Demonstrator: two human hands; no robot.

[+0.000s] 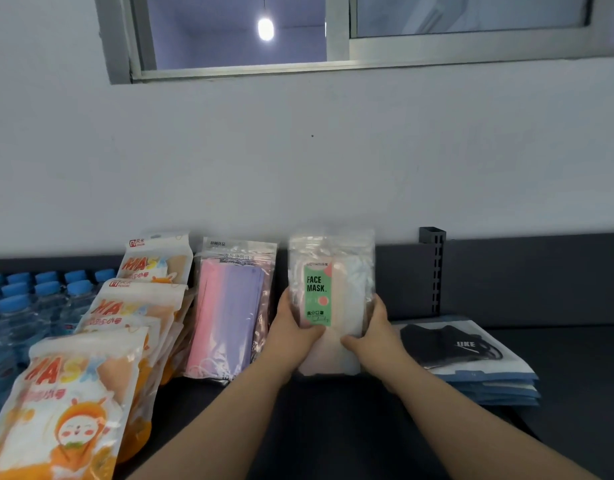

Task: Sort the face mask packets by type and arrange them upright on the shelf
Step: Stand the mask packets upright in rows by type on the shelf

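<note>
Left hand (291,327) and right hand (371,332) grip a glossy clear "FACE MASK" packet (330,292) — upright, rectangular, crinkled — on the dark shelf (558,358).

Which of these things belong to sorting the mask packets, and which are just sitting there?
For the job: FACE MASK packet in left hand and right hand; pink-purple packet; orange MASK packets; flat black-mask stack.
Just lying about: water bottles; slotted bracket.
</note>
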